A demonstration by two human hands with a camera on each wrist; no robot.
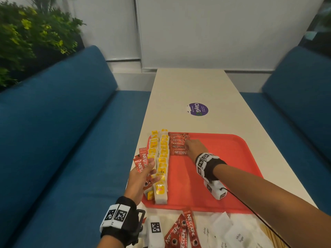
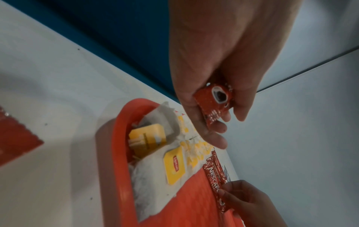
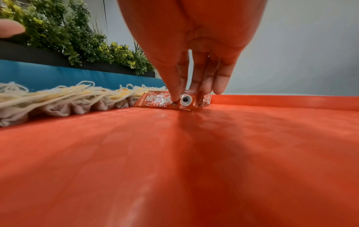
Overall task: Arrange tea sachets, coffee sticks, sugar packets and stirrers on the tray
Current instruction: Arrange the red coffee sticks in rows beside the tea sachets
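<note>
Now the coffee-stick step is in hand. My right hand [image 1: 194, 147] reaches down onto the red tray [image 1: 223, 167] at its far left part, thumb and fingertips [image 3: 175, 98] pinching the near stick [image 3: 165, 102] of a row of coffee sticks [image 1: 179, 145] laid crosswise and stacked toward the far rim. My left hand [image 1: 141, 178], held over the tray's left edge, has its fingers curled round a small bundle of spare sticks [image 1: 140, 161], whose ends fan out above the thumb. Tea sachets [image 1: 162, 163] fill two long rows along the tray's left side, just left of the coffee row, their strings lying loose over the bags. Off the tray, on the near table, lie more coffee sticks [image 1: 186, 230] and white sugar packets [image 1: 234, 233]; what may be stirrers show only as a pale strip at the near right, too cut off to confirm.

As I judge it, the next move calls for letting go of the seated stick, then drawing one from the left bundle and laying it parallel just near of the row. Sugar and stirrers are not yet on the tray, whose right half is bare.

Surface: a long white table [image 1: 189, 86] bearing a purple round sticker [image 1: 198, 109]. Room: blue benches [image 1: 62, 131] on both sides, a green plant [image 1: 32, 36] at far left, a pale wall beyond.
</note>
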